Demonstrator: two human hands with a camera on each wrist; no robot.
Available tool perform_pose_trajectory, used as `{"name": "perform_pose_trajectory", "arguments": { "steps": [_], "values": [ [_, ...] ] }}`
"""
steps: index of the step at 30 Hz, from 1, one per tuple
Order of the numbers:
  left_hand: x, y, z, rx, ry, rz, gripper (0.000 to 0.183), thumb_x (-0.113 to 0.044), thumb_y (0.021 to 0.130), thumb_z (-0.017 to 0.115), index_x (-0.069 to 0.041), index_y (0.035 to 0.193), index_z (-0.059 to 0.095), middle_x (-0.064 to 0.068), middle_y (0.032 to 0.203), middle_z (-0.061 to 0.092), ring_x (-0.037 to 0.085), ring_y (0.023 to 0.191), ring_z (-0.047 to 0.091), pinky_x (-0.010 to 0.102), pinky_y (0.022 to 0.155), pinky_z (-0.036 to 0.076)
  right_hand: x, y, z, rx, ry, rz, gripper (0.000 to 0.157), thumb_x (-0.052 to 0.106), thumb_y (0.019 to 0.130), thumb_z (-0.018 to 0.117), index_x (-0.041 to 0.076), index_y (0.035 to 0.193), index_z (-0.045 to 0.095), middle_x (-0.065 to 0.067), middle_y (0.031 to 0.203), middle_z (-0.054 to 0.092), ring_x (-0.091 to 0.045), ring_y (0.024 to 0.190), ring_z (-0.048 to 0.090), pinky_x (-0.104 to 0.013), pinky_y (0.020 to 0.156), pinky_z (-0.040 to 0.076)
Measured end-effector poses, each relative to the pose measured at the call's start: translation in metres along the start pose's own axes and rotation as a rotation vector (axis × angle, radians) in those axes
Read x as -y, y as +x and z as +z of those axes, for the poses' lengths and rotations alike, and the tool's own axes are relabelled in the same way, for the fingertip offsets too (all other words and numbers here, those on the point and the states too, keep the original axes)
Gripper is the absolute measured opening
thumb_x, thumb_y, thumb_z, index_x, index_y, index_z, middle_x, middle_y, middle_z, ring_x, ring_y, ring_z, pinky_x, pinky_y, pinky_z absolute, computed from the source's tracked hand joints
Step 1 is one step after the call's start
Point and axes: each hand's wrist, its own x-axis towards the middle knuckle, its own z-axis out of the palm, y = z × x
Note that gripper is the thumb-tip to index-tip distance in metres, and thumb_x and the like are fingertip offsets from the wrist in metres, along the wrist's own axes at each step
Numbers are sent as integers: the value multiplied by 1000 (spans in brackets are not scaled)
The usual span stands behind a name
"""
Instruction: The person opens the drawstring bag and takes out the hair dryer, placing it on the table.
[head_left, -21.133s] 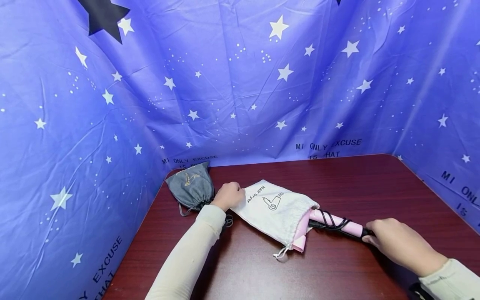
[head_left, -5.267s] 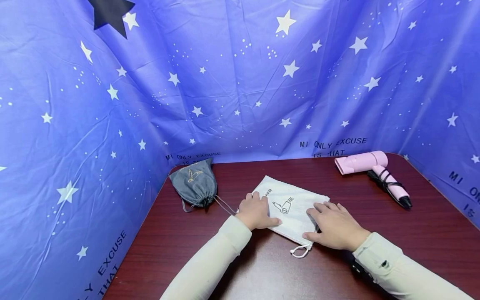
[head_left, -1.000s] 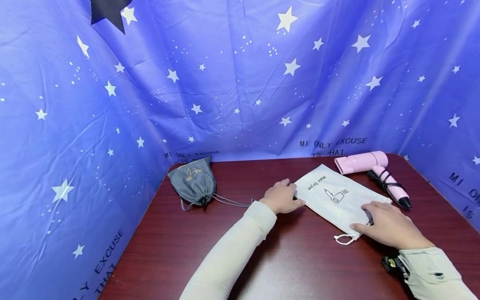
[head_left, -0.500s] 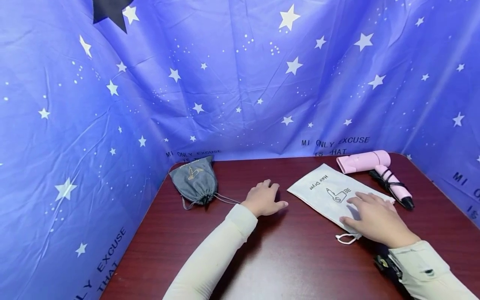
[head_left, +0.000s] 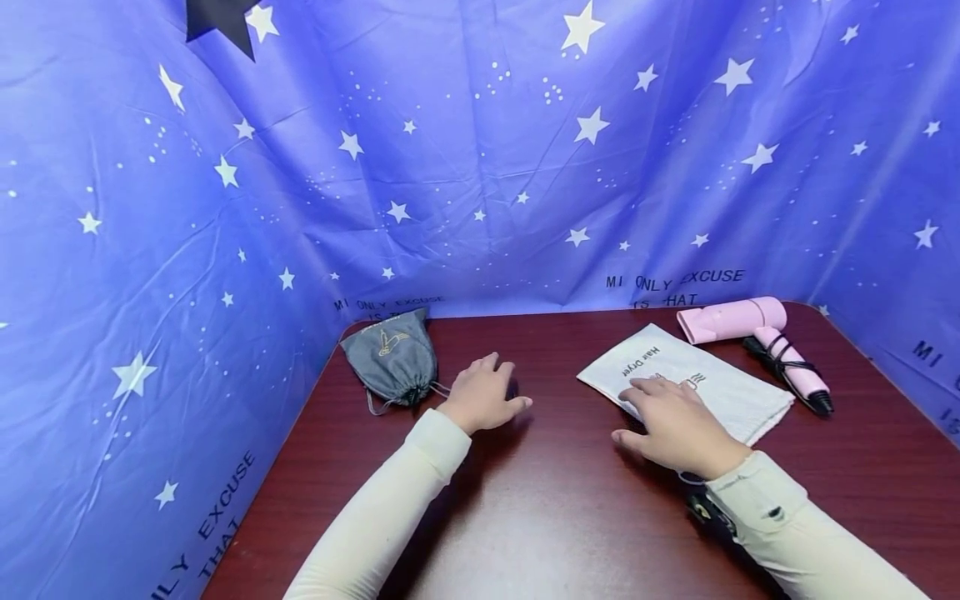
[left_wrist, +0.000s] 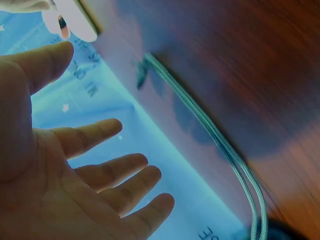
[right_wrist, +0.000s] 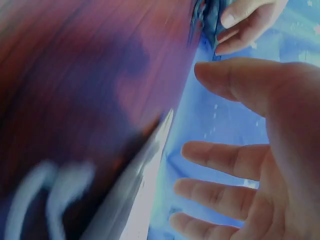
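Note:
My left hand (head_left: 483, 396) hovers above the table beside the grey drawstring pouch (head_left: 393, 358), fingers spread and holding nothing. In the left wrist view the pouch's doubled cord (left_wrist: 210, 127) lies on the tabletop under that hand. My right hand (head_left: 678, 429) is over the left part of the flat white drawstring bag (head_left: 738, 400), which is printed "Hair Dryer"; its fingers are spread and grip nothing. The right wrist view shows a gap between this hand and the bag's edge (right_wrist: 142, 185). Behind the bag lies a pink hair dryer (head_left: 731, 319), its black cord wrapped around the handle.
The dark red wooden table (head_left: 540, 508) carries everything. Blue star-printed cloth (head_left: 465, 167) hangs along its back and sides. The grey pouch sits at the back left, close to the cloth, and the hair dryer is near the back right corner.
The dryer, partly in the white bag 21 seconds ago, now lies apart. The bag has shifted right and flattened. Within the last second both hands have let go of it and moved left.

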Motion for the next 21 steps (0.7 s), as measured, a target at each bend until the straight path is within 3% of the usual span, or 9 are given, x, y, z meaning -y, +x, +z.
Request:
{"name": "perform_pose_trajectory", "arguments": {
  "steps": [11,18,21],
  "values": [
    [31,-11,-4,-25,13,-51,70,-62,87,52,-15,138,46,18,150,33,34,138,33,49,109,31,37,17,11,-11,23,-82,50,51,72,73,16,108,67,-12,122,60,-36,119,51,-67,94,32],
    [51,-16,-4,-81,0,-115,68,-61,86,55,-16,136,49,17,151,31,34,142,25,60,112,14,57,25,18,23,31,-101,55,54,72,72,16,111,65,-13,130,56,-40,124,47,-69,98,28],
    [62,-17,-6,-102,-1,-143,68,-61,85,56,-15,136,50,18,151,31,35,141,25,60,112,13,67,28,21,41,10,-127,56,56,72,71,16,111,65,-13,131,56,-39,125,46,-68,99,28]
  ]
}}
